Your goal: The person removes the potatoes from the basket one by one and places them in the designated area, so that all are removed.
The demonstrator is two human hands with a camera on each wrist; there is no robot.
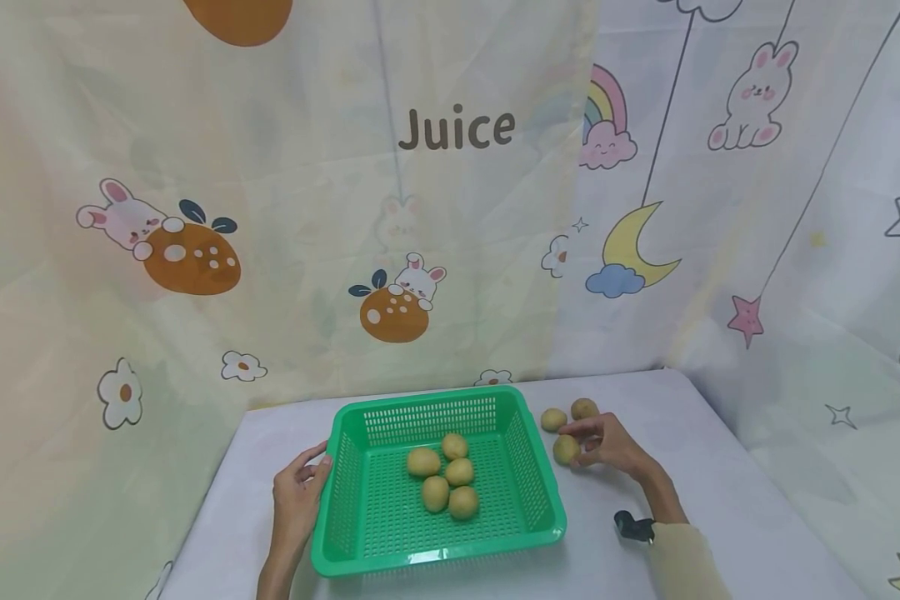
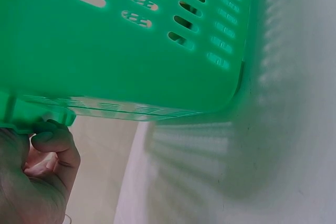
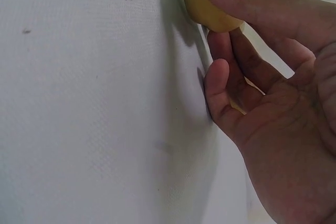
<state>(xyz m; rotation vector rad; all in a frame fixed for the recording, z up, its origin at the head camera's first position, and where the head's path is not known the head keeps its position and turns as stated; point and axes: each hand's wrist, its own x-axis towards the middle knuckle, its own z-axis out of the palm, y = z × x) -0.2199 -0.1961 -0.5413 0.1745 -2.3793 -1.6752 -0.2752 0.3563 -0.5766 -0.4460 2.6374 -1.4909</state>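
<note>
A green plastic basket with slotted walls stands on the table. Several potatoes lie grouped on its floor. My left hand grips the rim at the basket's left side; in the left wrist view its fingers curl at the rim's edge. To the right of the basket, my right hand holds a potato between thumb and fingers. The right wrist view has this potato at the top, the thumb across it and the other fingers curled near the tabletop.
Two more potatoes, one nearer the basket and one farther right, lie just beyond my right hand. A white cloth covers the table. Printed curtains hang behind it and at both sides.
</note>
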